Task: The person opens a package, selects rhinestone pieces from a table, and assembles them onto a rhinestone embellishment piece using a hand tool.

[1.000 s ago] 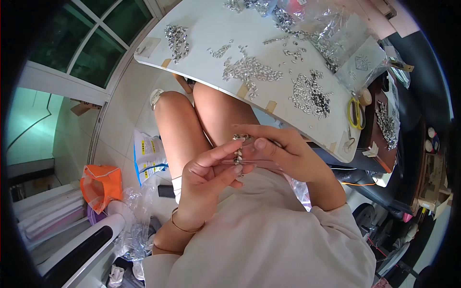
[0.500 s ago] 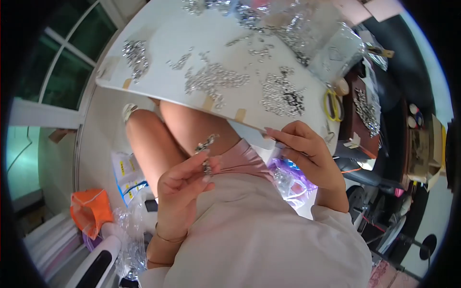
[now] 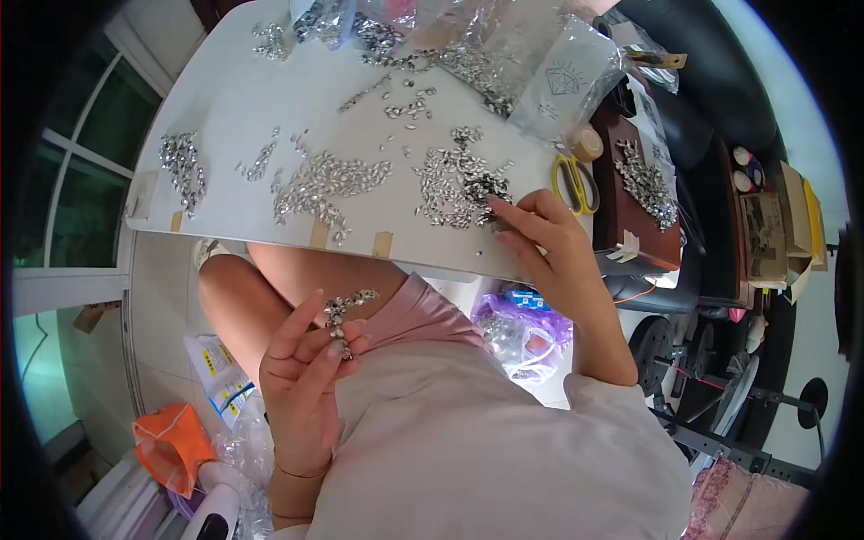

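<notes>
My left hand (image 3: pixel 310 373) is in front of my lap, its thumb and fingers pinching a short strand of silvery rhinestones (image 3: pixel 335 317) that curves up from the fingertips. My right hand (image 3: pixel 551 247) reaches over the table's near edge. Its fingers are extended and apart, with the index fingertip at the edge of a pile of loose leaf-shaped rhinestones (image 3: pixel 445 184). Whether a stone sits under that fingertip I cannot tell. Left of this pile spreads another group of similar rhinestones (image 3: pixel 324 180).
On the white table (image 3: pixel 243 99) are a further rhinestone pile (image 3: pixel 183 171), clear plastic bags (image 3: pixel 562 81), yellow-handled scissors (image 3: pixel 576 184) and a tape roll (image 3: pixel 588 142). A brown box (image 3: pixel 612 202) at the right bears more stones (image 3: pixel 643 184). An orange bag (image 3: pixel 171 445) stands on the floor.
My right hand has moved from the table's edge onto the rhinestone pile. My left hand still holds the strand, now turned more upright. The whole view has shifted, with the table lower and further left.
</notes>
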Demonstrator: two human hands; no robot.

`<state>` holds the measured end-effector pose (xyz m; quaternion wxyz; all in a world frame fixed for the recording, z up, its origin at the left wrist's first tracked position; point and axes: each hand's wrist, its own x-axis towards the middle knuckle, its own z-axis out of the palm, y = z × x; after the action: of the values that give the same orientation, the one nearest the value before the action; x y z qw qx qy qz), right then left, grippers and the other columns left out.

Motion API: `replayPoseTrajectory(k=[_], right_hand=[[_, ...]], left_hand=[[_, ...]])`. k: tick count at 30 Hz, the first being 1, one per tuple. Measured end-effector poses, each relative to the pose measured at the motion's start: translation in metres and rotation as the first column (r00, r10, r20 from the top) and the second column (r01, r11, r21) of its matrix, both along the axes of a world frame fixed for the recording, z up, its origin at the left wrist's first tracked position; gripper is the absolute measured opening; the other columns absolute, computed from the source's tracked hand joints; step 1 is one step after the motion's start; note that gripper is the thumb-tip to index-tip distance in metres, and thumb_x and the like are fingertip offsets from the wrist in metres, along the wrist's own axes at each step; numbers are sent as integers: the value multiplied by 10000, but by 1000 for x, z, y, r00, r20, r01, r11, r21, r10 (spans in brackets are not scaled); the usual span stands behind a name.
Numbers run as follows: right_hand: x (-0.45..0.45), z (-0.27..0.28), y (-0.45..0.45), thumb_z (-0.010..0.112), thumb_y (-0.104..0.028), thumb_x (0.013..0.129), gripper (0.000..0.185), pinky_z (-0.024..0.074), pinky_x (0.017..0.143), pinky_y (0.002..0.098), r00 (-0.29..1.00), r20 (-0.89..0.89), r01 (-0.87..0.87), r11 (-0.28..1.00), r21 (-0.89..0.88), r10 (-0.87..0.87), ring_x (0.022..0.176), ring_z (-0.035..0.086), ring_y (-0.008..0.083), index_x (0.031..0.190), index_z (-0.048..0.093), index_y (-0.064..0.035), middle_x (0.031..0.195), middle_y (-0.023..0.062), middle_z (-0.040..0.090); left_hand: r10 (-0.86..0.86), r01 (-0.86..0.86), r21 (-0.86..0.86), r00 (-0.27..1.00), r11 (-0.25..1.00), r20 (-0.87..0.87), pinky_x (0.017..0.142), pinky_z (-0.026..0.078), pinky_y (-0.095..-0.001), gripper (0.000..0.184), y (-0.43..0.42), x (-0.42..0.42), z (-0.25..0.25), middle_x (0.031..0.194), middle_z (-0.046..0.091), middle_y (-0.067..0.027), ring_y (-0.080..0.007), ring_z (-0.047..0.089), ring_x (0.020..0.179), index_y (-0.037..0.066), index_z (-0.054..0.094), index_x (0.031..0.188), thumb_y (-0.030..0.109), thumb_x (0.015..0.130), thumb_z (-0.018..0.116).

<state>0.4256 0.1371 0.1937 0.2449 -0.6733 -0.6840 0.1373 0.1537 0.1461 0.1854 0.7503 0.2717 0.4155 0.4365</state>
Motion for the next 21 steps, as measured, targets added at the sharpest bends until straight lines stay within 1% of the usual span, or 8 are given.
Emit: replayPoseTrajectory(k=[2, 5, 8, 11, 14, 17, 20, 21], right_hand=[[-2, -2, 4, 617, -98, 767, 292, 434, 661, 340, 997, 77, 1, 999, 39, -4, 795, 517, 259, 1059, 622, -82, 825, 93, 519], [-2, -3, 10, 618, -107, 766, 269, 439, 675, 349, 993, 117, 11, 999, 41, -15, 796, 516, 258, 1034, 632, -95, 818, 86, 513], [-4, 1, 14, 593, -50, 769, 297, 415, 663, 330, 991, 135, 11, 998, 58, -18, 753, 512, 251, 1065, 620, -59, 813, 104, 514], [-5, 1, 20, 603, -73, 771, 289, 415, 669, 333, 983, 184, -23, 997, 70, 10, 766, 510, 255, 1059, 624, -61, 812, 100, 516], [-6, -4, 25, 622, -106, 752, 240, 443, 660, 357, 979, 206, -21, 994, 103, 0, 783, 513, 252, 990, 644, -83, 802, 74, 509], [-5, -1, 28, 625, -109, 749, 230, 446, 661, 355, 967, 250, 23, 995, 97, -46, 774, 516, 254, 977, 650, -84, 799, 74, 512], [-5, -1, 28, 628, -114, 748, 215, 447, 661, 352, 962, 272, 3, 995, 98, -29, 774, 519, 255, 959, 658, -84, 792, 74, 513], [-6, -1, 28, 623, -108, 755, 227, 441, 670, 349, 963, 268, 8, 997, 82, -30, 782, 517, 252, 979, 657, -88, 796, 71, 515]], left_hand=[[-1, 1, 25, 1000, 1000, -5, 697, 522, -206, 427, 0, 1, -1, 964, 636, -151, -175, 634, 860, -11, 429, 1253, -34, 830, 477], [5, -5, 36, 1000, 999, 1, 702, 525, -210, 424, 0, 2, 0, 967, 634, -155, -179, 635, 864, -13, 424, 1255, -26, 834, 472], [9, -9, 22, 1000, 1000, 8, 708, 528, -214, 422, 1, 2, 1, 975, 631, -159, -184, 635, 866, -16, 418, 1257, -18, 837, 467], [6, -6, 18, 1000, 1000, 11, 712, 529, -218, 416, 1, 2, 1, 983, 628, -162, -188, 635, 868, -19, 417, 1254, -9, 841, 467], [9, -9, 21, 1000, 1000, 14, 717, 530, -223, 411, 2, 1, 1, 987, 626, -164, -193, 635, 871, -20, 420, 1251, -6, 843, 469], [17, -17, 24, 1000, 1000, 16, 723, 529, -227, 413, 2, 0, 0, 988, 626, -162, -197, 634, 875, -19, 420, 1252, -6, 842, 474], [22, -22, 17, 1000, 1000, 14, 728, 527, -231, 419, 3, -2, -2, 991, 626, -157, -197, 634, 876, -16, 415, 1256, -7, 841, 479], [23, -23, 13, 1000, 1000, 14, 729, 527, -232, 422, 3, -2, -2, 992, 627, -156, -197, 634, 876, -16, 414, 1257, -7, 841, 480]])
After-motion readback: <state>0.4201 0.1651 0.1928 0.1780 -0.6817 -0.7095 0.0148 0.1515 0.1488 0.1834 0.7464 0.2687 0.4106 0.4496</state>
